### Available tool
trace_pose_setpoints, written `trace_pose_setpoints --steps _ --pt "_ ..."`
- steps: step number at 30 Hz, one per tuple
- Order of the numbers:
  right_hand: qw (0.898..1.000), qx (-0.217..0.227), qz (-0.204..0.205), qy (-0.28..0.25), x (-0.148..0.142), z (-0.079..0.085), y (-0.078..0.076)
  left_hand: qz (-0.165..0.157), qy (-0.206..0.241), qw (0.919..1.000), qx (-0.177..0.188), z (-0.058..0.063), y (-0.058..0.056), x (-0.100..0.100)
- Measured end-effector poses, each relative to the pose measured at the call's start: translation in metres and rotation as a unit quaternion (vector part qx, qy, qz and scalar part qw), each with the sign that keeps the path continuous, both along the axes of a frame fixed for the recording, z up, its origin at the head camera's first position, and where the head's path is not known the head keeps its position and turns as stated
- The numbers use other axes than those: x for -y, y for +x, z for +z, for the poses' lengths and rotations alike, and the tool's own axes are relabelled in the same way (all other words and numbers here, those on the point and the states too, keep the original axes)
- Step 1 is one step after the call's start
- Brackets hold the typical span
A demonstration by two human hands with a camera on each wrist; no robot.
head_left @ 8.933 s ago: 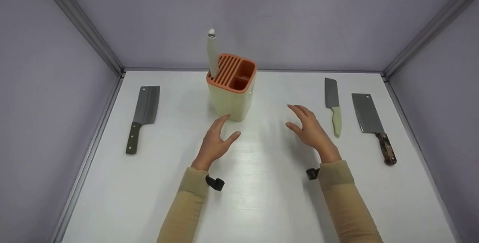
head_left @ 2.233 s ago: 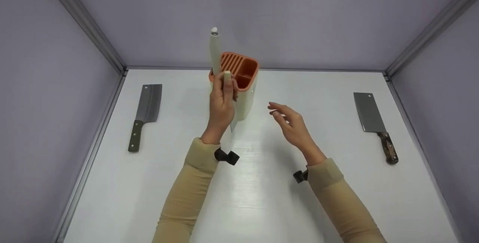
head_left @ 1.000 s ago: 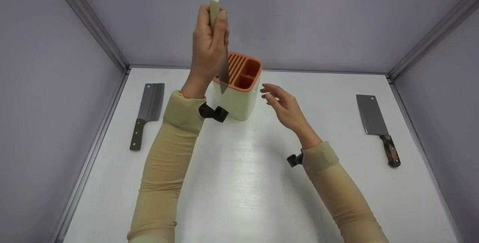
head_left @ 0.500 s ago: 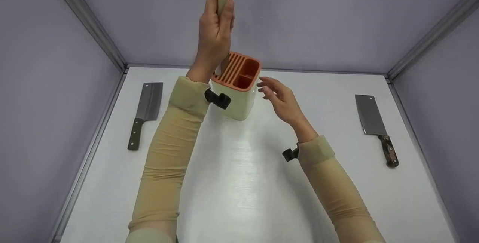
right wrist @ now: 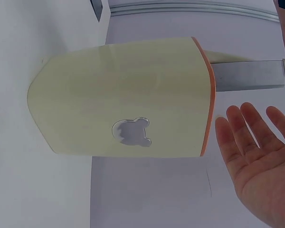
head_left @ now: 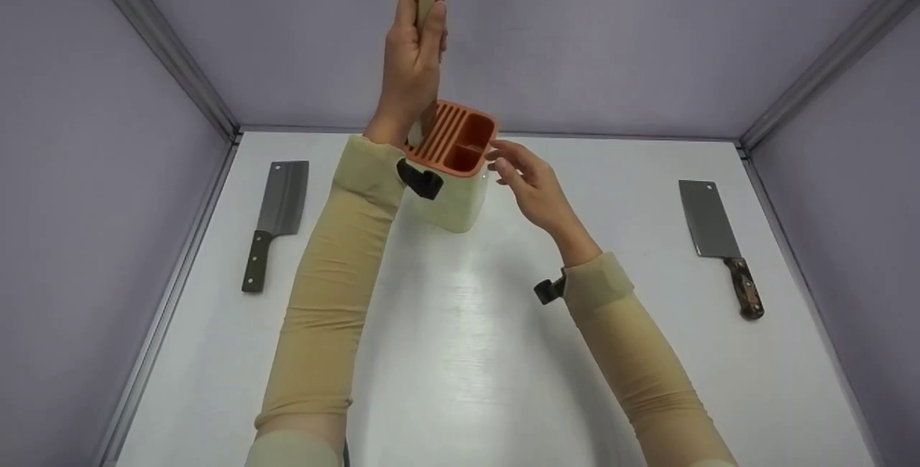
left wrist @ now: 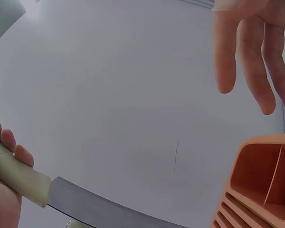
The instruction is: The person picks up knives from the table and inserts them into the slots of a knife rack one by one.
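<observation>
My left hand [head_left: 410,68] grips the pale green handle of a kitchen knife [head_left: 427,0], high over the back of the table. Its blade points down at the slotted side of a cream knife block [head_left: 453,201] with an orange top. In the right wrist view the knife blade [right wrist: 249,76] reaches the orange rim; the tip is out of sight there. Another knife's pale handle [right wrist: 225,57] rises from the block, mostly hidden by my left hand in the head view. My right hand [head_left: 539,190] holds nothing, fingers loosely bent beside the block's right rim.
On the table's left lies a cleaver [head_left: 280,197] with a dark green handle. A second cleaver [head_left: 708,219] with a brown mottled handle lies at the right. Grey panel walls enclose the back and sides of the white table [head_left: 460,381].
The pale-handled knife has left the table's right side and is now in my left hand, raised and brought over the slots. My right hand has moved in to the block's right side.
</observation>
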State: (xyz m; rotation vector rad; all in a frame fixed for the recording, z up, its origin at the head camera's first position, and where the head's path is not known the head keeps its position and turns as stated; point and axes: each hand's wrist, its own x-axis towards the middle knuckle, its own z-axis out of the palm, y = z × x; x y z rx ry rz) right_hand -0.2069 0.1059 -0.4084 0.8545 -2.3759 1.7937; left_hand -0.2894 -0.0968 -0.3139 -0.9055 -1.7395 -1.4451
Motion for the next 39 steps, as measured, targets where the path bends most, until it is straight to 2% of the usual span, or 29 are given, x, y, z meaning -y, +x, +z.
trace_pose_setpoints --steps 4,8,12,15,18,22,28,31,36,39 --pt "1.000 0.008 -0.001 0.000 0.000 -0.002 0.000 -0.001 -0.005 0.9999 0.016 -0.004 -0.003 0.002" --pt "1.000 0.007 -0.002 0.002 -0.001 -0.005 -0.001 0.011 -0.031 0.9986 0.041 -0.009 -0.006 0.004" --pt "1.000 0.007 -0.005 0.011 -0.001 -0.009 0.000 0.045 -0.069 0.9940 0.071 -0.015 -0.010 0.006" --pt "1.000 0.005 -0.005 0.015 -0.001 -0.012 0.000 0.080 -0.107 0.9869 0.090 -0.018 -0.012 0.008" --pt "1.000 0.005 -0.005 0.017 -0.001 -0.015 0.001 0.121 -0.146 0.9758 0.110 -0.021 -0.012 0.010" --pt "1.000 0.008 -0.010 0.023 -0.002 -0.019 0.003 0.182 -0.190 0.9561 0.129 -0.024 -0.012 0.012" --pt "0.999 0.015 -0.012 0.028 -0.004 -0.027 0.004 0.256 -0.248 0.9258 0.126 -0.031 -0.012 0.014" --pt "0.999 0.023 -0.016 0.035 -0.005 -0.032 0.005 0.281 -0.271 0.9126 0.122 -0.036 -0.012 0.015" --pt "0.998 0.039 -0.022 0.052 -0.006 -0.041 0.009 0.300 -0.312 0.8911 0.137 -0.042 -0.012 0.017" --pt "0.997 0.044 -0.024 0.061 -0.007 -0.046 0.011 0.303 -0.327 0.8834 0.144 -0.045 -0.013 0.018"
